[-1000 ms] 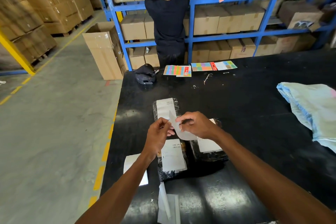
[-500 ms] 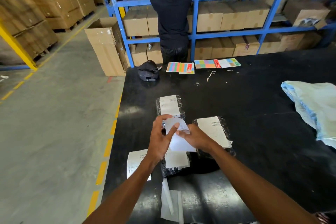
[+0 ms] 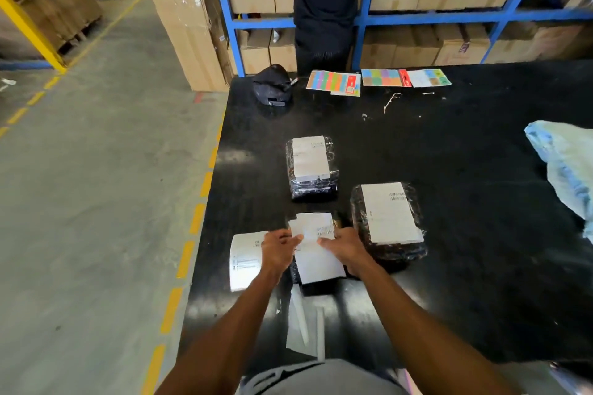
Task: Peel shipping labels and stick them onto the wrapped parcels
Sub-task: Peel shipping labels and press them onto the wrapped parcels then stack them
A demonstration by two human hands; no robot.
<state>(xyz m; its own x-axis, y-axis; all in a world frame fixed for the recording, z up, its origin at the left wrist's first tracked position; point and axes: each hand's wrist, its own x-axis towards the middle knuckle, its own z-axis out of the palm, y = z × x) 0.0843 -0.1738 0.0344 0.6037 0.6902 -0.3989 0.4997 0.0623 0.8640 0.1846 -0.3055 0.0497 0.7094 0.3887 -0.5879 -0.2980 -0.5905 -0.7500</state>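
- Head view: your left hand [image 3: 278,252] and right hand [image 3: 345,248] pinch a label [image 3: 316,228] from either side, low in mid-frame, likely to keep it flat over the near parcel [image 3: 316,287].
- Two labelled parcels [image 3: 388,221] lie above; a spare sheet [image 3: 245,261] waits at left.

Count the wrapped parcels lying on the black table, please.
3. The far parcel sits mid-table, the right parcel beside the right hand, and the near parcel lies under both hands. None seems hidden.
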